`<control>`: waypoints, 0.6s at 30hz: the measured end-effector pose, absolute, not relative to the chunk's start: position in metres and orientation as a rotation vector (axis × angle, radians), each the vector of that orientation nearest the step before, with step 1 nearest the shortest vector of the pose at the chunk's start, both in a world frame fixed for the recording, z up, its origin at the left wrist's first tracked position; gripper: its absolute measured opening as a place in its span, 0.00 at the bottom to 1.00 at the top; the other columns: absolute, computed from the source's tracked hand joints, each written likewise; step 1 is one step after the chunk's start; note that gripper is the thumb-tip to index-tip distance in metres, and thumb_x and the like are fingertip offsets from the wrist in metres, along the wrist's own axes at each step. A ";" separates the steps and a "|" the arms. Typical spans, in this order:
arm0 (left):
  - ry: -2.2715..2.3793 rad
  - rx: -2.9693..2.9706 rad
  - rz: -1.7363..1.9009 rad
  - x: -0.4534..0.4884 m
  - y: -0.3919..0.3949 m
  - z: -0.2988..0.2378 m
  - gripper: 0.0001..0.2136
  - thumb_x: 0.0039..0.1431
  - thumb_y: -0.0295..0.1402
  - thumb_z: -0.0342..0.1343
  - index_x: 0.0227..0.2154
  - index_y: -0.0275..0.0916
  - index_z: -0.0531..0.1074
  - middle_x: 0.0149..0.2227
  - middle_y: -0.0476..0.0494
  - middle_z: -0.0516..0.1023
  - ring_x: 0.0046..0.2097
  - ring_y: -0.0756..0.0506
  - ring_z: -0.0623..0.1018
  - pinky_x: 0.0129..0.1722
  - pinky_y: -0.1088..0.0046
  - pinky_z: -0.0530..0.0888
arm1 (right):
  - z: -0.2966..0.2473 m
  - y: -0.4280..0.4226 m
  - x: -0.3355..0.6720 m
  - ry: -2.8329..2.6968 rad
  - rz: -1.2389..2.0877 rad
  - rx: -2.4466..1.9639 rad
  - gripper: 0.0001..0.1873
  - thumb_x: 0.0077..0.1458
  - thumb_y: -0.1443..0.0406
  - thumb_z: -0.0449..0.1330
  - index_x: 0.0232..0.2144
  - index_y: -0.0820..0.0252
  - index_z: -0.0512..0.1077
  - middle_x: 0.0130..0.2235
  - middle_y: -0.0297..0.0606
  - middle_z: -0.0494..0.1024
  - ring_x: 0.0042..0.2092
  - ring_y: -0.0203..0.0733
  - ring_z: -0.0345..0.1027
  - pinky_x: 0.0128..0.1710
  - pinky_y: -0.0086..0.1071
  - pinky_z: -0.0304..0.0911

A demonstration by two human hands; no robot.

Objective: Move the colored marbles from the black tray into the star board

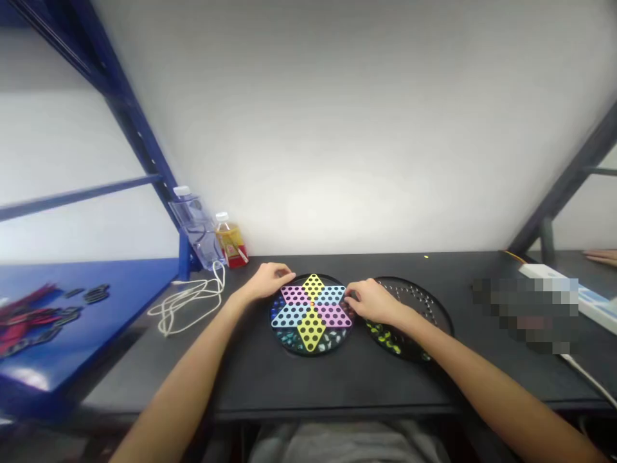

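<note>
A round Chinese checkers board [312, 314] lies flat on the black table, with a yellow, pink and blue star of holes. Coloured marbles [289, 339] show in the compartments around its rim: blue, teal, whitish and reddish. A small orange piece [312, 303] sits at the star's middle. My left hand [270, 280] is at the board's upper left edge, its bent fingers on the rim. My right hand [373, 300] reaches over the right rim with fingers curled together by the reddish marbles; what is between the fingertips is hidden. My right forearm crosses a black round tray [441, 315].
Yellow-green pieces [385, 337] lie in that tray. A white cable [193, 302], a clear jug [197, 225] and a red-yellow bottle [232, 244] stand left. At right are a white power strip [549, 275] and a pixelated dark object [535, 315]. Blue posts [120, 96] frame the left.
</note>
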State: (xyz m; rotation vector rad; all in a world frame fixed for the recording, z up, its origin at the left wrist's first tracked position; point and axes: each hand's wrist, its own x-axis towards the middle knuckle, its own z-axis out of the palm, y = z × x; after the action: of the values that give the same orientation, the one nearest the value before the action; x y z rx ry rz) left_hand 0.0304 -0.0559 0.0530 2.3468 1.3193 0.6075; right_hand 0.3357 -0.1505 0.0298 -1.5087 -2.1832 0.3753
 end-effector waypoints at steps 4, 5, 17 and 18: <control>1.319 2.365 0.627 0.031 -0.056 0.052 0.21 0.56 0.51 0.52 0.35 0.38 0.78 0.33 0.44 0.81 0.33 0.45 0.76 0.36 0.72 0.72 | 0.032 -0.151 0.336 -1.923 0.592 -1.416 0.09 0.47 0.58 0.62 0.27 0.59 0.74 0.17 0.31 0.67 0.22 0.35 0.57 0.25 0.30 0.51; 1.318 2.366 0.630 0.031 -0.057 0.052 0.21 0.56 0.51 0.52 0.35 0.38 0.78 0.33 0.43 0.81 0.33 0.45 0.77 0.36 0.72 0.72 | 0.034 -0.151 0.337 -1.791 0.720 -1.381 0.11 0.49 0.57 0.61 0.26 0.59 0.72 0.16 0.29 0.63 0.20 0.33 0.53 0.22 0.29 0.48; 1.320 2.403 0.616 0.031 -0.055 0.050 0.20 0.57 0.50 0.52 0.34 0.38 0.79 0.32 0.45 0.81 0.32 0.46 0.76 0.34 0.73 0.70 | 0.032 -0.149 0.340 -1.390 1.095 -1.230 0.18 0.48 0.51 0.61 0.23 0.59 0.67 0.17 0.28 0.60 0.18 0.30 0.45 0.18 0.27 0.39; 1.328 2.401 0.614 0.031 -0.055 0.050 0.20 0.57 0.50 0.52 0.34 0.38 0.79 0.32 0.44 0.80 0.32 0.46 0.76 0.34 0.73 0.70 | 0.032 -0.151 0.338 -1.546 0.960 -1.278 0.17 0.48 0.52 0.62 0.23 0.59 0.69 0.17 0.28 0.62 0.19 0.31 0.48 0.19 0.27 0.43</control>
State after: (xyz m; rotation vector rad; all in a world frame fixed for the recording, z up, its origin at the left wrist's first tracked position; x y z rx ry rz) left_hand 0.0306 -0.0549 0.0504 2.4010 1.3277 0.6140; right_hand 0.3382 -0.1505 0.0318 -1.2776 -1.5462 0.9598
